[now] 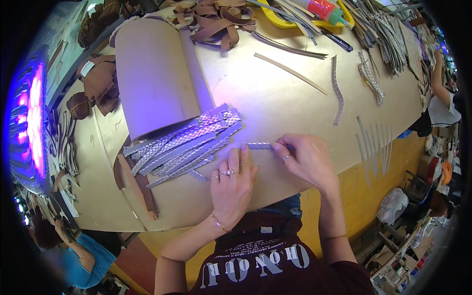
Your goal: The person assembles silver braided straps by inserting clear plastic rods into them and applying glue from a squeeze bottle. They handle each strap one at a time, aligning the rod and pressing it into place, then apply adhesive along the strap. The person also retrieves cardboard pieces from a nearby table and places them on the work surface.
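A short grey braided strip (259,146) lies on the tan worktable (275,98) between my hands. My left hand (232,184) rests flat on the table, its fingertips pressing the strip's left end. My right hand (306,160) pinches the strip's right end between thumb and fingers. A heap of similar braided strips (184,142) lies just left of my left hand, partly under a curled sheet of brown card (155,73).
Several thin grey strips (373,142) lie to the right of my right hand near the table edge. More braids (368,76), a long tan strip (290,73), a yellow tray (282,20) and brown leather scraps (214,22) sit farther back. Another person (440,98) stands at far right, one (73,255) at lower left.
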Demonstrator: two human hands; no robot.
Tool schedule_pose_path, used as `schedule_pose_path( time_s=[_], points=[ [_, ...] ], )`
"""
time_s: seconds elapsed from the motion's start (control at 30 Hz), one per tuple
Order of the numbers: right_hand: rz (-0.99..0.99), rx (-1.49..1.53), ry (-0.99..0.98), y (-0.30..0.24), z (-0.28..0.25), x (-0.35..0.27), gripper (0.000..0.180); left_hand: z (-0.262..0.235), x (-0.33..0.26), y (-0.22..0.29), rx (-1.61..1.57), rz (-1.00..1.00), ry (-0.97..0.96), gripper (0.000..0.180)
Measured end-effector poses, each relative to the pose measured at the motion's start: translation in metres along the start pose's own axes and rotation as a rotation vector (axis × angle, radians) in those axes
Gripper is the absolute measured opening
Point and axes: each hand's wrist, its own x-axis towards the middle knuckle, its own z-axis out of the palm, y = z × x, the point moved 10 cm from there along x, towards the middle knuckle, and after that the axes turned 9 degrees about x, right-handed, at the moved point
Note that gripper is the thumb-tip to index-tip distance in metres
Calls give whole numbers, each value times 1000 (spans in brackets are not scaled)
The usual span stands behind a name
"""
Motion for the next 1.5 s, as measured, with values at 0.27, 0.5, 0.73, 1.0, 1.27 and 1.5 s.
schedule_pose_path(
  time_s=[0.27,0.5,0.73,1.0,1.27,1.5],
  points=[
    [3,-137,25,-2,3,-2,22,-2,3,1,-48,-13,-16,57],
    [-43,-218,87,-5,7,-5,26,7,2,26,-285,53,-77,69],
    [35,-198,137,8,-5,-16,25,21,3,38,-402,64,-139,74],
    [75,-10,95,30,-25,-26,24,23,3,41,-309,82,-178,74],
    [117,5,37,36,-21,-22,23,19,6,39,-319,103,-190,70],
    [90,-28,45,34,-21,-21,22,14,10,41,-315,109,-223,65]
  ],
)
